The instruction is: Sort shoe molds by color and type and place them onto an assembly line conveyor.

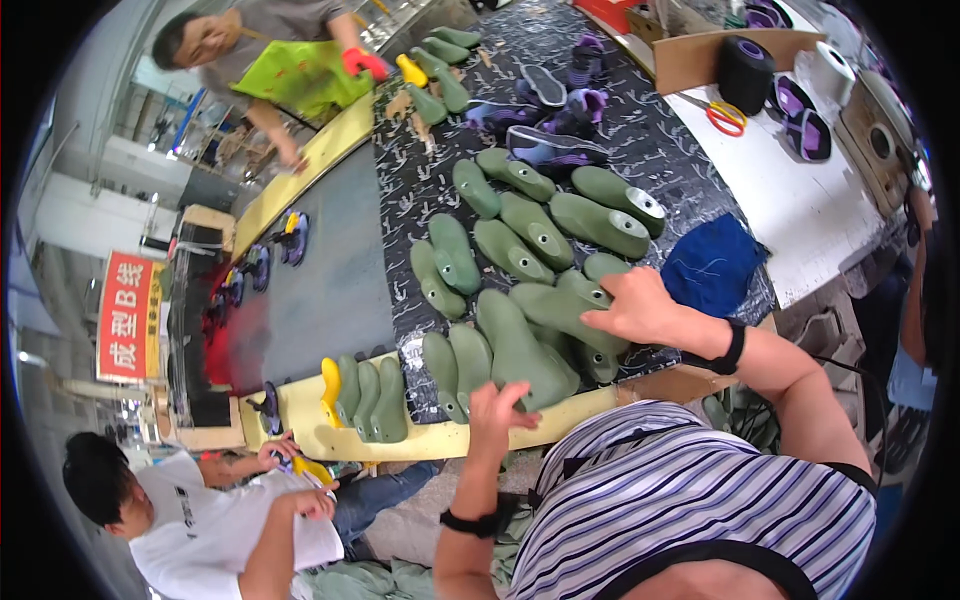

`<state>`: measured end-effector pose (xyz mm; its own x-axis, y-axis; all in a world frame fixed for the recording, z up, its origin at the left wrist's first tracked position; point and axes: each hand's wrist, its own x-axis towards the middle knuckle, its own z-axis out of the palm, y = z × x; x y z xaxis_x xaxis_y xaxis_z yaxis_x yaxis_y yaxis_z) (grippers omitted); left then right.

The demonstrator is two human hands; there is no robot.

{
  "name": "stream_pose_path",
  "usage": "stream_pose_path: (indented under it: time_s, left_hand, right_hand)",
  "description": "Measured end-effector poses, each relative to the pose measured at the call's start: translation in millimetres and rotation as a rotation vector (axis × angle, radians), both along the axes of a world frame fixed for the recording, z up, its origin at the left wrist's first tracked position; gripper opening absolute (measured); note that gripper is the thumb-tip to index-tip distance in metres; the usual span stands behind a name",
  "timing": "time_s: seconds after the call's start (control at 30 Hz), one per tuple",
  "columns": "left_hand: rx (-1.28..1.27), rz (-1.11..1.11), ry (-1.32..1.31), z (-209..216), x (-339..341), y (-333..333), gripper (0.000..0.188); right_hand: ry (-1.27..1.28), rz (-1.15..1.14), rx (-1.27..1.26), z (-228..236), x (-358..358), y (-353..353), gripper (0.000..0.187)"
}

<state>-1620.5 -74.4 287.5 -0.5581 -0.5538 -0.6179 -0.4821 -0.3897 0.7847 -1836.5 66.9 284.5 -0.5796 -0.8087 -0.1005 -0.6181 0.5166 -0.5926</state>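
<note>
Green shoe lasts (pixel 520 250), several of them with round holes in their ends, lie in rows on the dark patterned table cover. My right hand (pixel 640 308) is closed around the heel end of one green shoe last (pixel 560 305), which lies against others under it. Just below a large green shoe last (pixel 520 350) is my left hand (pixel 497 415), its fingers apart and nothing visible in them. Two more lasts (pixel 455 365) stand side by side to its left.
Purple-and-black shoes (pixel 555 145) lie at the back. A dark blue cloth (pixel 712 262) is on the right, with scissors (pixel 725 115) and a black thread cone (pixel 745 75) beyond. A conveyor (pixel 310 290) carries sandals. Two people work at left, one wearing a red glove (pixel 362 63).
</note>
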Motion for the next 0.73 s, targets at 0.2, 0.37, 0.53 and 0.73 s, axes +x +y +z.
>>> stream_pose_path:
  time_s: [0.2,0.37,0.53,0.73]
  left_hand:
    - [-0.983,-0.256,-0.288,-51,-34,-59,0.051]
    - [-0.981,-0.161,0.066,-93,-10,-59,0.059]
    - [-1.413,0.009,-0.351,-108,72,-71,0.058]
    - [-0.978,-0.083,-0.196,-131,100,-97,0.068]
  right_hand:
    - [0.298,0.232,-0.054,-42,35,-67,0.032]
    - [0.354,0.142,-0.096,-63,22,-79,0.036]
    - [0.337,0.155,-0.068,-64,19,-72,0.050]
    - [0.187,-0.058,0.019,-73,18,-72,0.063]
